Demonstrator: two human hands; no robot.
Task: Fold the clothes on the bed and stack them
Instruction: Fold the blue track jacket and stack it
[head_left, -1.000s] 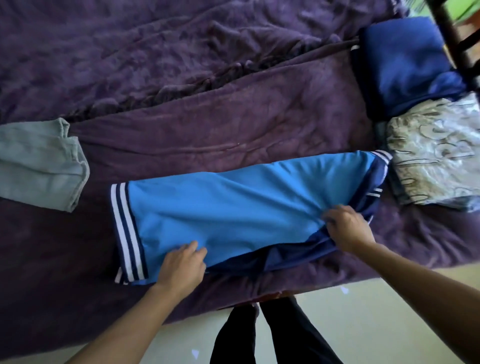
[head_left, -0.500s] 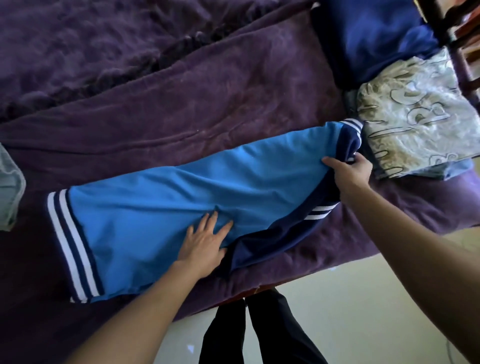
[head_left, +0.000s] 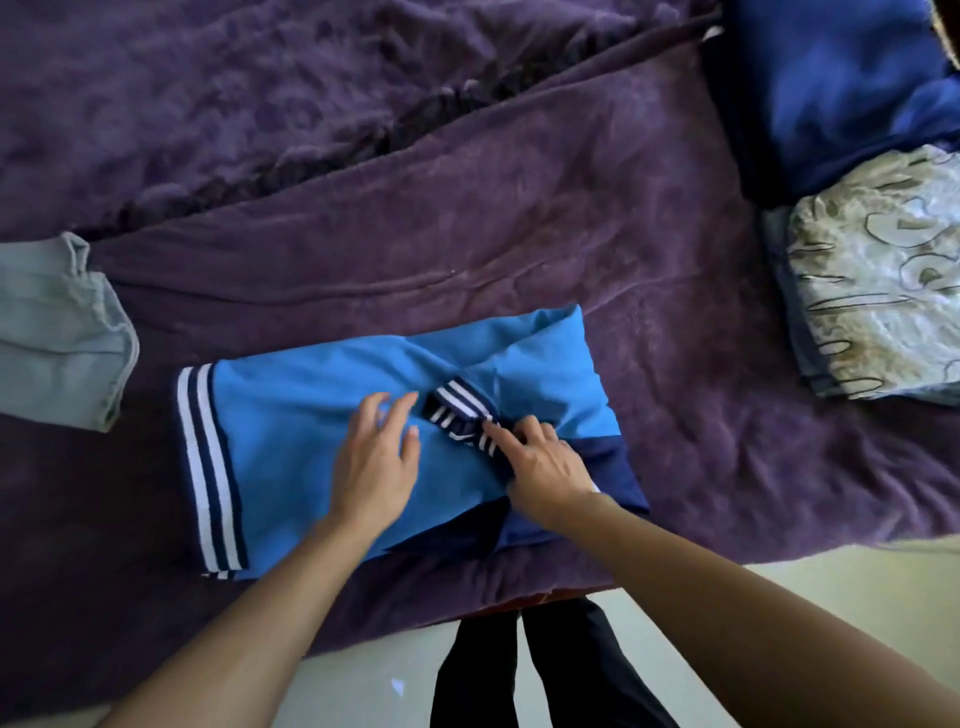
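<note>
Right hand pins the striped cuff mid-way along the blue jersey, fingers clamped on it, while the left hand beside it, fingers apart, flattens the fold.

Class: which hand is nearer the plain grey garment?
Left. The left hand rests on the blue shirt, right of the grey garment; the right hand, farther right, pinches the collar.

The left hand and right hand extend from 2 forearms bare to the frame edge. Below, 2 legs wear black trousers.
</note>
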